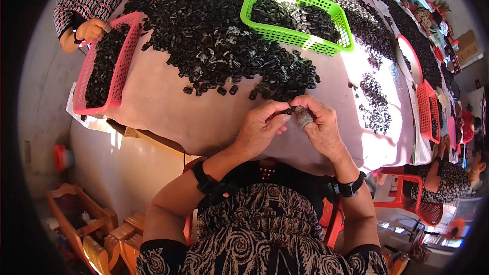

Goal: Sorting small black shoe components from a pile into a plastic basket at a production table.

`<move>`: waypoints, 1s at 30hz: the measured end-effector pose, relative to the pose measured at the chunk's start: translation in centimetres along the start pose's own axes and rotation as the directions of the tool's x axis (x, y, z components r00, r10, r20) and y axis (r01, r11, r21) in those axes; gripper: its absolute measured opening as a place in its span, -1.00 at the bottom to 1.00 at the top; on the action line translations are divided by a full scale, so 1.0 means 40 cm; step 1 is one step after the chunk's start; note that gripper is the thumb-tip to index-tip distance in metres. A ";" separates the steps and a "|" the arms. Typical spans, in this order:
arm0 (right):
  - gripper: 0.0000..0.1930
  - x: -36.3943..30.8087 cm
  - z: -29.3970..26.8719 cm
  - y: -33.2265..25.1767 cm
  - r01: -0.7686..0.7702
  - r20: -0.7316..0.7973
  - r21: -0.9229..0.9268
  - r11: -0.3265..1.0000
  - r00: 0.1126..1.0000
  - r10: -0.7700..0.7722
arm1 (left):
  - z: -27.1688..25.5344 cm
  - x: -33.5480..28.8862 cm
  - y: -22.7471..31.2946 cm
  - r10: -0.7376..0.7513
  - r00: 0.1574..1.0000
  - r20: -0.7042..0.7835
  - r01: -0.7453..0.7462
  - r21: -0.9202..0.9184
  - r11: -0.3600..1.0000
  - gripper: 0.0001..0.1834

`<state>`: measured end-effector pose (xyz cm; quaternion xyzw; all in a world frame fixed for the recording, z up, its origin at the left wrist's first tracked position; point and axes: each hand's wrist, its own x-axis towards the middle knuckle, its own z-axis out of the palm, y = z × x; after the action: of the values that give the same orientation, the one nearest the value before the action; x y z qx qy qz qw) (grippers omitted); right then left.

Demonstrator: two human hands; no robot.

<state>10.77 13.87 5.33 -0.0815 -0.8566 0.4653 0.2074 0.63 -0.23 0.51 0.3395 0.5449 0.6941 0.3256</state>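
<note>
Both my hands meet over the near edge of the cloth-covered table. Between the thumb and forefinger of my left hand is a small black cylindrical piece. My right hand is closed in a pinch right beside it, its fingertips almost touching the left ones. A grey wrap covers one digit of the right hand. Whatever its fingertips grip is too small and hidden to make out. Just beyond my hands spreads a large heap of similar small black pieces, with some shiny, clear-looking ones among them.
A green basket of black pieces stands on the heap. Left of it is a pink basket, with another person's hand over it. More pieces, a red basket and other people line the right. Wooden furniture stands lower left.
</note>
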 end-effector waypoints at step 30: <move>-0.67 0.016 -0.041 -0.016 0.183 0.175 -0.217 0.959 0.974 -0.146 | 0.007 0.000 -0.014 0.126 0.992 0.006 -0.126 0.045 0.991 -0.81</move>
<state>10.93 14.99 6.85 0.0035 -0.9225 0.3483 0.1666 0.91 0.04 0.01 0.3816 0.5375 0.7003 0.2739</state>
